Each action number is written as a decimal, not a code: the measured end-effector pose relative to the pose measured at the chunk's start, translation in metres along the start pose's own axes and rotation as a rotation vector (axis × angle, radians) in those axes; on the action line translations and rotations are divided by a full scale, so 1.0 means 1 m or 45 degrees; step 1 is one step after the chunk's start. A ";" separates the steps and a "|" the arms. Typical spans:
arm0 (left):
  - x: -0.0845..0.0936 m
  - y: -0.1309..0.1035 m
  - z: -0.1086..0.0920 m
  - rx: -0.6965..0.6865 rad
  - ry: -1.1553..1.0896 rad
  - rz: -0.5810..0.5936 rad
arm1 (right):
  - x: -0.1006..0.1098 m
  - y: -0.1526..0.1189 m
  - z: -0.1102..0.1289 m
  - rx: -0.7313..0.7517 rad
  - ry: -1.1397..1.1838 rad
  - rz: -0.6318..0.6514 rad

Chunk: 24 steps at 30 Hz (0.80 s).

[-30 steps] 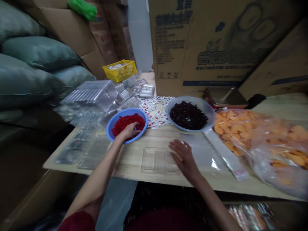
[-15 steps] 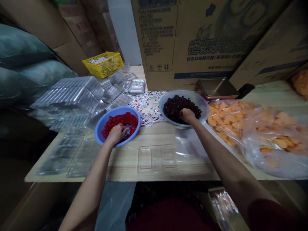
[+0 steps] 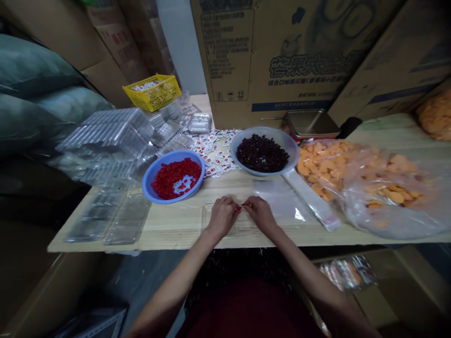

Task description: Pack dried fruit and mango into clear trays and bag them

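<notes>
I am taking the clear tray (image 3: pixel 207 218) as my landmark; it is lying flat near the front edge of the table (image 3: pixel 172 227). Over its middle, the left hand (image 3: pixel 222 215) is pinching a small red piece (image 3: pixel 239 208) at its fingertips. Over its right end, the right hand (image 3: pixel 261 212) is keeping its fingers narrow, just beside the left ones; I cannot tell whether anything is sitting between them. I am recording one risk, as judgement: crowded fingertips could be squeezing the red piece loose, or a brushing wrist could be shifting the thin tray. The tray's long axis is running left to right, parallel to the table's front edge; neither end is marking itself as a front, and the red piece's axis is too small to read. Beyond the tray, leftward, a blue bowl (image 3: pixel 169 200) is holding red pieces (image 3: pixel 162 180); beyond it, rightward, a pale bowl (image 3: pixel 295 155) is holding dark pieces (image 3: pixel 262 155). Farther beyond the tray, sachets (image 3: pixel 220 159) are lying scattered.
</notes>
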<state>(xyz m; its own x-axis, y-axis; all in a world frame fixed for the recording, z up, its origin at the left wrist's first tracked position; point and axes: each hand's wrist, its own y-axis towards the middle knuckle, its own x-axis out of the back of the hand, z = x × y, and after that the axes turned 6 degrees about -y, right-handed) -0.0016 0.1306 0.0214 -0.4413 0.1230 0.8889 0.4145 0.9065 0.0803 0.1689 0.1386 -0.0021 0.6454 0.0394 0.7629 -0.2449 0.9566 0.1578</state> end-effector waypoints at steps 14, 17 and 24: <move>0.125 0.014 0.156 0.828 0.029 0.124 | 0.106 0.079 -0.056 -0.138 -0.322 -0.362; 0.117 0.030 0.174 0.820 -0.067 0.339 | 0.104 0.133 -0.071 -0.340 -0.595 0.060; 0.114 0.024 0.178 0.807 -0.048 0.146 | 0.071 0.179 -0.084 -0.423 -0.651 0.295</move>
<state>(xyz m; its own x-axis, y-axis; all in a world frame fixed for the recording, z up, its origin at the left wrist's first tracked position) -0.1831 0.2380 0.0442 -0.4545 0.2367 0.8587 -0.0851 0.9481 -0.3063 0.2321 0.3372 0.0277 0.1571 0.1918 0.9688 -0.0467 0.9813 -0.1867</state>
